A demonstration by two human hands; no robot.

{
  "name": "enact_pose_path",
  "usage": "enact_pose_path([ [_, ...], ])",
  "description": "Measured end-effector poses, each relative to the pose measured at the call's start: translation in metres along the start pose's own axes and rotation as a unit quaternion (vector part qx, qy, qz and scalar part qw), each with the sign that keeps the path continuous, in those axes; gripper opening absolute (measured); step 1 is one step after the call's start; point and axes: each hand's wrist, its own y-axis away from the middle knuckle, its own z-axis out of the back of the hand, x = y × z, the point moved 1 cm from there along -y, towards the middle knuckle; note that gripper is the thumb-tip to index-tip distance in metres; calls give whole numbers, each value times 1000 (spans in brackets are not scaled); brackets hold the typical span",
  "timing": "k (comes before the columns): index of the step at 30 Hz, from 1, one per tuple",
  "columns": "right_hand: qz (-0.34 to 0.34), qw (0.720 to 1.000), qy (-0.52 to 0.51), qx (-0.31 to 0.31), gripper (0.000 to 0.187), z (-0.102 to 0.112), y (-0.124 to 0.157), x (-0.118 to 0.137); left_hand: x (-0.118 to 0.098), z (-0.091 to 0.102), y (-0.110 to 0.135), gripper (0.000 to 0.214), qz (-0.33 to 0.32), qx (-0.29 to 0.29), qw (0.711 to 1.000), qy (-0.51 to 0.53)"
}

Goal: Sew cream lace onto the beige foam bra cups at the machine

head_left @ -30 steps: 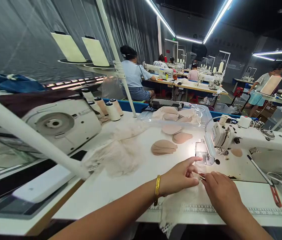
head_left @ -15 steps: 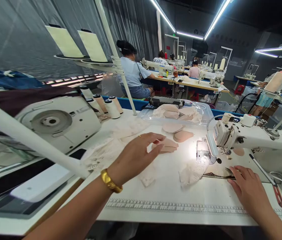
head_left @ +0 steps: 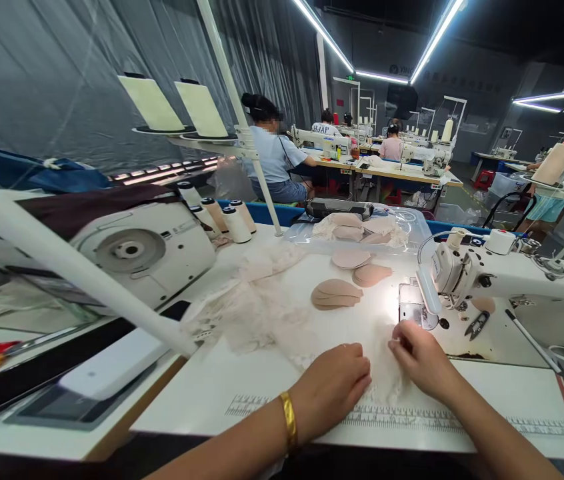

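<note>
A pale, sheer lace piece (head_left: pixel 386 363) lies on the table between my hands. My right hand (head_left: pixel 425 360) is closed, its thumb and fingers pinching the lace just in front of the sewing machine's needle plate (head_left: pixel 411 308). My left hand (head_left: pixel 335 379), wearing a gold bracelet, is closed at the other side of the lace; its fingertips are partly hidden. Thread snips (head_left: pixel 477 325) rest on the machine bed, apart from my right hand. Beyond my left hand lie stacked beige cup pads (head_left: pixel 336 295) and a heap of pale lace (head_left: pixel 257 310).
The sewing machine (head_left: pixel 512 270) stands at right, with a red-handled tool (head_left: pixel 545 363) beside it. A clear plastic tray (head_left: pixel 419 233) holds more pads and lace. Thread cones (head_left: pixel 236 225) and a white stand pole (head_left: pixel 87 267) are at left. Co-workers sit farther back.
My left hand has come down and right from above the pads to the lace. My right hand has left the snips and moved left onto the lace. The view has shifted slightly.
</note>
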Motion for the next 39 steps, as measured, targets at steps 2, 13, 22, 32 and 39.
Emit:
enact_pose_path([
  [2, -42, 983, -176, 14, 15, 9, 3, -6, 3, 6, 9, 30, -12, 50, 997, 52],
  [13, -79, 943, -322, 26, 33, 14, 19, -13, 19, -7, -56, 30, 60, -84, 887, 451],
  [22, -75, 934, -348, -31, 33, 11, 22, -16, -7, -4, -43, 34, 90, -118, 714, 684],
  [32, -99, 916, -369, -121, 42, 6, 25, -2, -15, -11, -32, 52, 112, -74, 755, 641],
  [39, -134, 929, -334, -84, 49, 7, 11, -33, 52, 42, -41, 29, 30, -197, 978, 65],
])
